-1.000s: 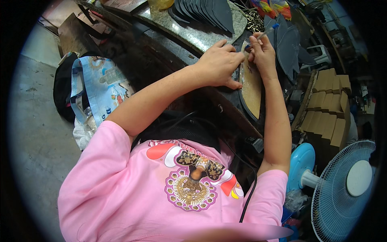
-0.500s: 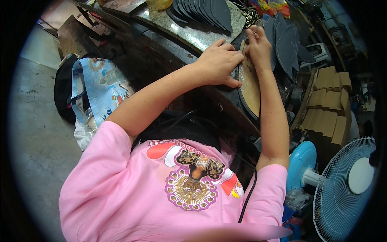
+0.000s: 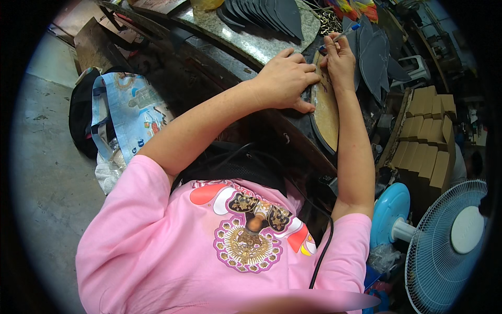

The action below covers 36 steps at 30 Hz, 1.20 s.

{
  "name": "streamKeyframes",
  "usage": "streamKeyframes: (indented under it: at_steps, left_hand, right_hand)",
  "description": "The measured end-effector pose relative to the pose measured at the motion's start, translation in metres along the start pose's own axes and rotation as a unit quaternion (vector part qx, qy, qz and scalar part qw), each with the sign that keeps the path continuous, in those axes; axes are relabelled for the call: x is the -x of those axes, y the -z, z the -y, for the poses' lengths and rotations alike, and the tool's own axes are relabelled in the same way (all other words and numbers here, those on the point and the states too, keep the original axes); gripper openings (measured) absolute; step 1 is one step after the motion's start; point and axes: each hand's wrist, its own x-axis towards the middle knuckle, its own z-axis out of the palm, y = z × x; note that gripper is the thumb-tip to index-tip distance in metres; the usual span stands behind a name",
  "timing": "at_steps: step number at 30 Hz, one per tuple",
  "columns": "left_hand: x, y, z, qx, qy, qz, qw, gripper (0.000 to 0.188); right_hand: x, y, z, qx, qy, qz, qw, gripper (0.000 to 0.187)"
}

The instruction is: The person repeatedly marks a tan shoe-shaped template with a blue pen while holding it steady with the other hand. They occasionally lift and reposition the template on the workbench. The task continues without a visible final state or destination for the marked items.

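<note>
My right hand [image 3: 341, 64] pinches a pen [image 3: 347, 33] with a clear barrel and blue end, which slants up to the right. Beneath it lies a long tan template [image 3: 327, 123] with a curved dark edge, on the near edge of the worktop. My left hand [image 3: 286, 81] presses down along the template's left side, thumb apart from the fingers and nothing gripped. Right beside my right hand are several dark grey leaf-shaped pieces [image 3: 373, 60], overlapping. The pen's tip is hard to make out behind my fingers.
A fanned stack of dark grey pieces [image 3: 266, 17] sits on a speckled stone slab [image 3: 230, 39]. Small metal bits [image 3: 329, 23] lie beyond. At right are brown cardboard boxes [image 3: 426, 141] and a fan [image 3: 444, 246]. A blue printed bag [image 3: 130, 107] stands at left.
The pen in my right hand now leans to the right and shows more clearly, with the hand turned slightly. My left hand stays nearly in place on the template.
</note>
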Motion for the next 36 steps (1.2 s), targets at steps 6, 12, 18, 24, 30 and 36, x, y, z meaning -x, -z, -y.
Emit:
streamKeyframes:
  at_steps: [6, 12, 18, 24, 30, 36]
  left_hand:
    - [0.001, 0.000, 0.000, -0.005, -0.007, -0.014, 1.000, 0.068]
    - [0.001, 0.000, -0.001, -0.009, 0.008, -0.004, 1.000, 0.070]
    - [0.003, -0.001, 0.001, -0.005, -0.005, -0.025, 1.000, 0.071]
    - [0.006, -0.006, 0.001, -0.016, -0.014, -0.048, 0.999, 0.072]
    - [0.010, -0.009, 0.001, 0.009, -0.019, -0.097, 0.995, 0.080]
    - [0.009, -0.011, 0.001, 0.047, -0.025, -0.176, 0.983, 0.088]
  right_hand:
    - [-0.003, 0.002, -0.001, -0.021, -0.051, -0.057, 0.997, 0.016]
    - [-0.001, -0.002, -0.009, 0.001, 0.018, 0.015, 1.000, 0.016]
    - [-0.002, 0.033, 0.020, -0.001, -0.079, -0.073, 0.994, 0.021]
    - [0.077, 0.070, 0.078, 0.567, -0.091, 0.130, 0.809, 0.032]
    - [0.100, 0.054, 0.072, 0.285, -0.156, 0.092, 0.941, 0.040]
    - [0.025, 0.107, 0.062, 0.104, 0.019, -0.074, 0.992, 0.027]
